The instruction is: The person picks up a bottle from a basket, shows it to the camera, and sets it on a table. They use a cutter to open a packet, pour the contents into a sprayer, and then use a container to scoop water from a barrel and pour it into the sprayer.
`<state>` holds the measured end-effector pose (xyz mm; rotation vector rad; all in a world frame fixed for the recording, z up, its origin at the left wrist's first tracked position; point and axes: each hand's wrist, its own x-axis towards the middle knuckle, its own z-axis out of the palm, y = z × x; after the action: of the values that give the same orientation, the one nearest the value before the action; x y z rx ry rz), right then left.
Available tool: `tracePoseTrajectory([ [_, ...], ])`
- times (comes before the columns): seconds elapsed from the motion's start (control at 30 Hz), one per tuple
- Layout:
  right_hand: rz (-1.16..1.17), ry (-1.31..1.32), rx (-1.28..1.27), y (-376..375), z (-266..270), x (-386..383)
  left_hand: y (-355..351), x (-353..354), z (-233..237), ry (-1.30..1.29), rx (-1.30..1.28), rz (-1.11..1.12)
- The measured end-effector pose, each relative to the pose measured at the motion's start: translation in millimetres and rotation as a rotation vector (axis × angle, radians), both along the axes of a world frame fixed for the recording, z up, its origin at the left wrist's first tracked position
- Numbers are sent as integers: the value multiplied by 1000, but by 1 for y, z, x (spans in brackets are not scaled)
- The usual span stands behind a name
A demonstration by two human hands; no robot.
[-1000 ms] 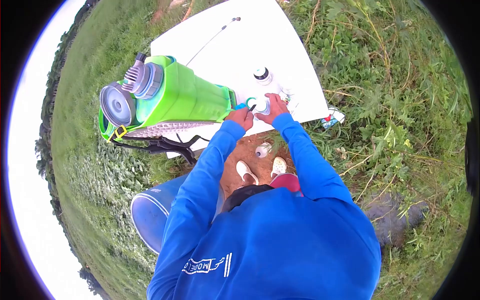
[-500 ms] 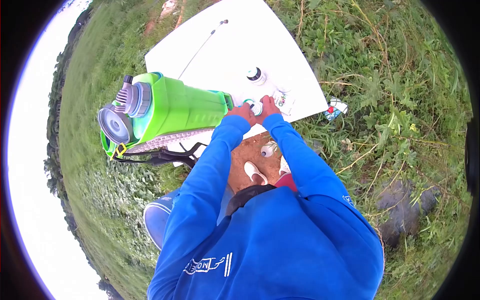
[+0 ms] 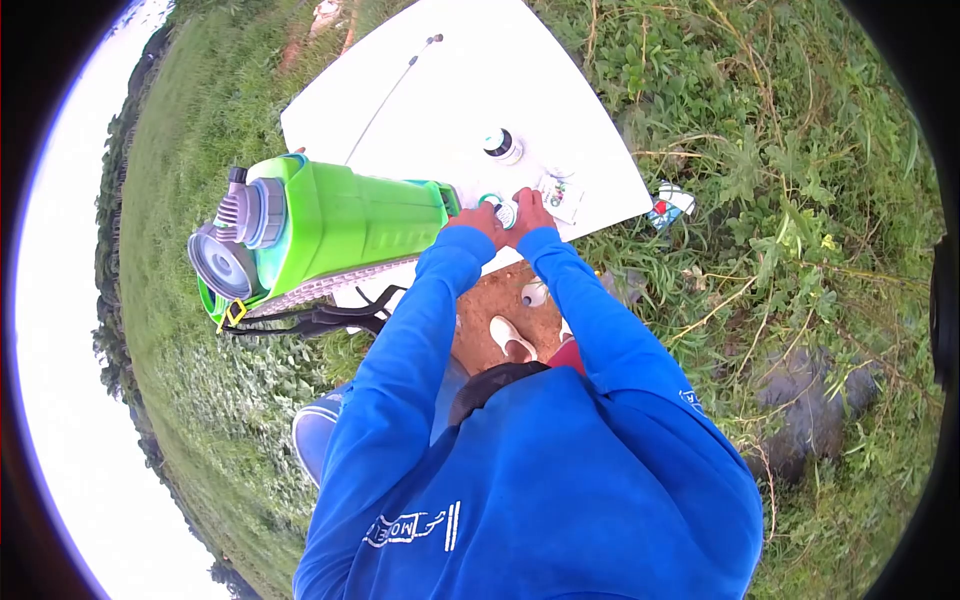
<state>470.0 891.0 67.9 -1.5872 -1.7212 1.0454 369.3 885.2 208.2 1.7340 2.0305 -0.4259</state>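
At the near edge of the white tabletop (image 3: 450, 110), both hands meet around a small white, round-topped container (image 3: 507, 213). My left hand (image 3: 480, 222) grips its left side with curled fingers, beside a green-rimmed round piece (image 3: 490, 200). From the right, my right hand (image 3: 531, 216) closes its fingers against the same container. How far the container reaches below the hands is hidden. A white bottle with a dark band (image 3: 503, 147) stands just beyond them. Right of it lies a printed packet (image 3: 562, 197).
A green backpack sprayer (image 3: 360, 210) rests at the left, its black straps (image 3: 330, 318) hanging nearby. A thin spray lance (image 3: 385, 100) crosses the table. A blue drum (image 3: 315, 435) is at lower left. A printed container (image 3: 670, 205) lies in grass at the right.
The view has shifted slightly, so the table and sprayer appear a little further left. Both hands stay on the small container, with the right fingers slightly repositioned.
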Motion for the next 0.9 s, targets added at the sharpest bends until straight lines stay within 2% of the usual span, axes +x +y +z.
tracePoseTrajectory([
  [0.4,15,13,26,-1,3,3,8,9,7,66,-134,-2],
  [0.63,12,30,-45,-1,10,5,14,11,8,110,-222,-4],
  [0.87,39,-6,-45,3,7,4,7,7,7,96,-240,5],
  [0.9,34,-11,-64,3,10,4,3,4,4,101,-210,-54],
])
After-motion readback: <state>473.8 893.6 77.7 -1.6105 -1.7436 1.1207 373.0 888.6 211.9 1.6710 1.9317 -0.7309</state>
